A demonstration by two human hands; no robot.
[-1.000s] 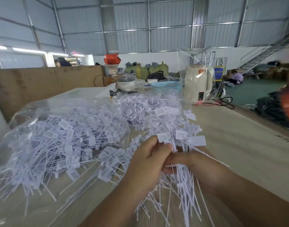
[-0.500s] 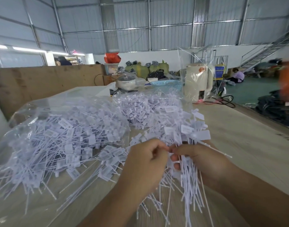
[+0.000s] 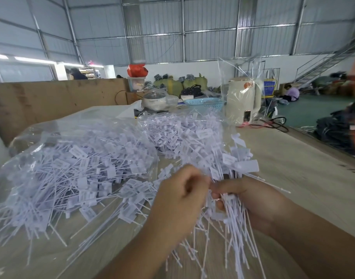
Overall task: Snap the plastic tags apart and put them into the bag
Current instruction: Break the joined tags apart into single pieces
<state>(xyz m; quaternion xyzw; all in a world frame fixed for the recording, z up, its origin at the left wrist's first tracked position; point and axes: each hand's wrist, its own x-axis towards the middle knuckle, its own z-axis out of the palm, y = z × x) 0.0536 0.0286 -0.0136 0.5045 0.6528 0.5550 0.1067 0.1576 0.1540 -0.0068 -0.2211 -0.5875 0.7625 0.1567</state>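
A bundle of white plastic tags (image 3: pixel 233 222) with long thin tails fans out between my hands at the lower middle. My right hand (image 3: pixel 255 200) grips the bundle from the right, its labels sticking up above the fingers. My left hand (image 3: pixel 180 196) is curled and pinches tags at the bundle's left side, touching the right fingertips. A large clear plastic bag (image 3: pixel 57 137) full of loose tags (image 3: pixel 82 174) lies to the left on the wooden table (image 3: pixel 305 170). A second heap of tags (image 3: pixel 178 133) lies behind the hands.
At the table's far end stand a cream kettle (image 3: pixel 243 99) inside a clear bag, a blue basket (image 3: pixel 204 103), a white pot (image 3: pixel 154 101) and a black cable (image 3: pixel 277 123). A brown board (image 3: pixel 41 101) walls the left side. A person (image 3: pixel 291 91) sits on the floor far right.
My left hand has closed further and pulled slightly left at the bundle. The bundle's labels have shifted up and to the right with my right hand.
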